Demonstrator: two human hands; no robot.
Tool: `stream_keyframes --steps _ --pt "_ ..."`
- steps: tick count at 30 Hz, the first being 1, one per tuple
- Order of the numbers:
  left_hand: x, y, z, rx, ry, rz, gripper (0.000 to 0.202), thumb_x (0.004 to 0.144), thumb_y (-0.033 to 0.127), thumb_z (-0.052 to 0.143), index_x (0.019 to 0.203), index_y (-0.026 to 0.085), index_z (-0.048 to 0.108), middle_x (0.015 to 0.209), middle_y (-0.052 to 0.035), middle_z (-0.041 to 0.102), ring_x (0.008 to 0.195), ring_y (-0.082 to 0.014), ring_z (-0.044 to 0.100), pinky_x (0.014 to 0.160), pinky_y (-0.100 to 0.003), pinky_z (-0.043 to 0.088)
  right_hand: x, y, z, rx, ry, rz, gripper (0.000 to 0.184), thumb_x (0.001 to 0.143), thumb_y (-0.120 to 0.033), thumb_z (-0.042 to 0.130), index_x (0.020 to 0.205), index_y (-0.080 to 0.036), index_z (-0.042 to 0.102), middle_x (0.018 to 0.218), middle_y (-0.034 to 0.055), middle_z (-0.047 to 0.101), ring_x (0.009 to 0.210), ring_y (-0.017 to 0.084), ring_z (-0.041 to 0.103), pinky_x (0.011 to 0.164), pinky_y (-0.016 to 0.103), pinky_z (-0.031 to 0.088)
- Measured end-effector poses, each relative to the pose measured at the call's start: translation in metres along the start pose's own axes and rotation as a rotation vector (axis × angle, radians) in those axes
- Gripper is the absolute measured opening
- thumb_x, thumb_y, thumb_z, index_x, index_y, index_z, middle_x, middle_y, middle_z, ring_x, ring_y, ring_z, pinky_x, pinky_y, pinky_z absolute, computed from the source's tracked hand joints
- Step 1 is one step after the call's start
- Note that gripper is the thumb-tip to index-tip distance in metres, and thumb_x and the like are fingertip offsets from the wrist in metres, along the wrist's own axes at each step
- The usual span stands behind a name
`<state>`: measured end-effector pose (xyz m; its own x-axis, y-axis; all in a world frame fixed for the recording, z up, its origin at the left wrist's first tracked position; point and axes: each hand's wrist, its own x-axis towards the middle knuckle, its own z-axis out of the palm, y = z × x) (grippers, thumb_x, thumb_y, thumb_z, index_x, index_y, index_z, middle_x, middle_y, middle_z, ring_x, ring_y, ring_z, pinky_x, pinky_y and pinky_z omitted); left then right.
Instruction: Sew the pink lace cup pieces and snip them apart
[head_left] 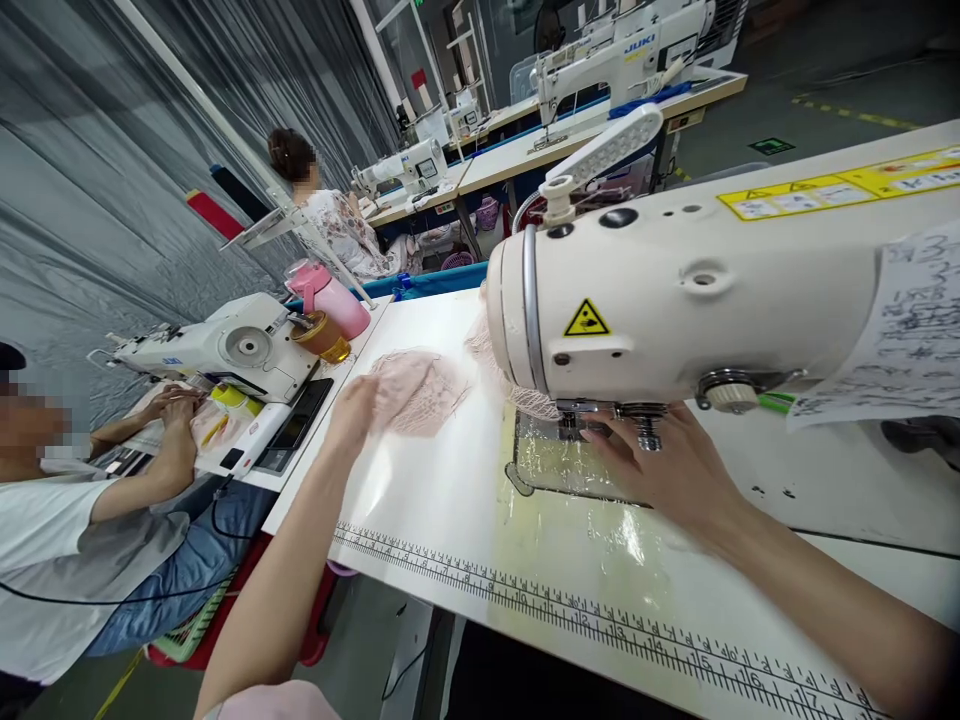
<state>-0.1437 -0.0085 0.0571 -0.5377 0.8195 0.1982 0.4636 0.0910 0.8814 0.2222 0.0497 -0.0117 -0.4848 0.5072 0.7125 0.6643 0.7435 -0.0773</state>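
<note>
My left hand (354,410) is closed on the near edge of a pale pink lace fabric piece (424,392) lying on the white sewing table (409,485). My right hand (667,465) reaches under the head of a white sewing machine (675,290), beside the presser foot (571,425). Its visible fingers are stretched out over the needle plate (536,455), and the machine hides part of them. More pink lace (529,400) lies just left of the presser foot, partly behind the machine head.
A printed ruler (585,610) runs along the table's front edge. To the left are a pink jug (330,298), an amber cup (321,338) and a co-worker (67,520) at another sewing machine (217,345). A handwritten paper (892,320) hangs on my machine. A second person (337,225) sits farther back.
</note>
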Motion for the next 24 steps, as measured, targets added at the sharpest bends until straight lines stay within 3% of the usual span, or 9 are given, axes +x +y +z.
stream_keyframes --steps 3,6,7,9,10,12,18,21,24 --pt "-0.005 0.021 -0.005 -0.123 0.044 0.017 0.035 0.074 0.054 0.06 0.079 0.02 0.053 0.074 0.0006 0.062 0.067 -0.0122 0.059 0.061 -0.023 0.049 0.001 -0.001 -0.002 -0.035 -0.007 -0.027 0.034 0.097 -0.035 0.043 0.087 -0.016 0.07 0.052 0.003 0.058 0.055 0.019 0.052 0.075 0.039 0.045" --pt "-0.041 0.044 0.013 -0.142 -0.076 0.031 0.029 0.078 0.049 0.064 0.08 0.021 0.056 0.079 -0.001 0.066 0.073 -0.0153 0.063 0.068 -0.027 0.053 0.001 -0.002 -0.002 -0.042 -0.008 -0.014 0.035 0.097 -0.035 0.042 0.085 -0.018 0.07 0.051 0.0026 0.056 0.06 0.021 0.055 0.075 0.038 0.045" --pt "-0.057 0.05 0.023 -0.121 -0.185 0.038 0.025 0.08 0.045 0.065 0.077 0.021 0.057 0.082 -0.0028 0.068 0.077 -0.0175 0.065 0.072 -0.03 0.055 0.001 -0.002 -0.002 -0.044 -0.003 -0.001 0.035 0.097 -0.034 0.041 0.084 -0.018 0.07 0.05 0.0024 0.055 0.06 0.021 0.055 0.074 0.037 0.045" --pt "-0.09 0.062 0.048 0.024 -0.71 0.122 0.016 0.093 0.034 0.049 0.086 0.023 0.06 0.104 -0.0032 0.07 0.1 -0.0185 0.064 0.09 -0.036 0.053 -0.001 -0.002 0.0 -0.047 0.007 0.021 0.036 0.097 -0.034 0.04 0.085 -0.018 0.07 0.049 0.0022 0.054 0.057 0.021 0.053 0.071 0.037 0.045" --pt "-0.105 0.067 0.06 0.062 -0.888 0.22 0.017 0.096 0.028 0.043 0.092 0.024 0.059 0.109 -0.0022 0.069 0.107 -0.0173 0.062 0.097 -0.036 0.05 -0.001 -0.002 0.0 -0.048 0.007 0.025 0.036 0.097 -0.034 0.04 0.087 -0.017 0.07 0.05 0.0026 0.055 0.056 0.021 0.052 0.071 0.037 0.045" --pt "-0.128 0.074 0.079 0.175 -1.082 0.436 0.016 0.097 0.024 0.043 0.094 0.025 0.059 0.11 -0.0015 0.069 0.109 -0.0166 0.061 0.104 -0.037 0.045 -0.002 -0.002 -0.002 -0.028 -0.019 0.015 0.033 0.097 -0.03 0.041 0.092 -0.016 0.07 0.058 0.0045 0.062 0.06 0.021 0.055 0.073 0.037 0.046" --pt "-0.145 0.066 0.1 0.519 -0.764 0.806 0.03 0.093 0.027 0.051 0.121 0.017 0.053 0.126 -0.0122 0.058 0.119 -0.0269 0.053 0.094 -0.044 0.051 -0.001 -0.003 -0.012 0.193 -0.085 -0.116 0.037 0.088 -0.006 0.041 0.11 -0.023 0.065 0.099 0.0019 0.072 0.093 0.017 0.062 0.083 0.032 0.046" --pt "-0.139 0.06 0.102 0.578 -0.729 0.866 0.013 0.093 0.024 0.048 0.096 0.018 0.059 0.108 -0.0095 0.065 0.098 -0.0232 0.062 0.076 -0.038 0.056 -0.002 -0.003 -0.014 0.205 -0.102 -0.244 0.038 0.083 0.0 0.041 0.097 -0.023 0.069 0.102 -0.0011 0.072 0.087 0.014 0.061 0.083 0.031 0.045" --pt "-0.134 0.059 0.105 0.635 -0.652 0.903 0.02 0.095 0.024 0.044 0.082 0.018 0.058 0.089 -0.007 0.067 0.08 -0.0199 0.063 0.065 -0.036 0.056 -0.004 -0.003 -0.013 0.162 -0.132 -0.281 0.038 0.08 0.003 0.041 0.086 -0.021 0.07 0.095 -0.002 0.072 0.077 0.013 0.059 0.081 0.032 0.044"
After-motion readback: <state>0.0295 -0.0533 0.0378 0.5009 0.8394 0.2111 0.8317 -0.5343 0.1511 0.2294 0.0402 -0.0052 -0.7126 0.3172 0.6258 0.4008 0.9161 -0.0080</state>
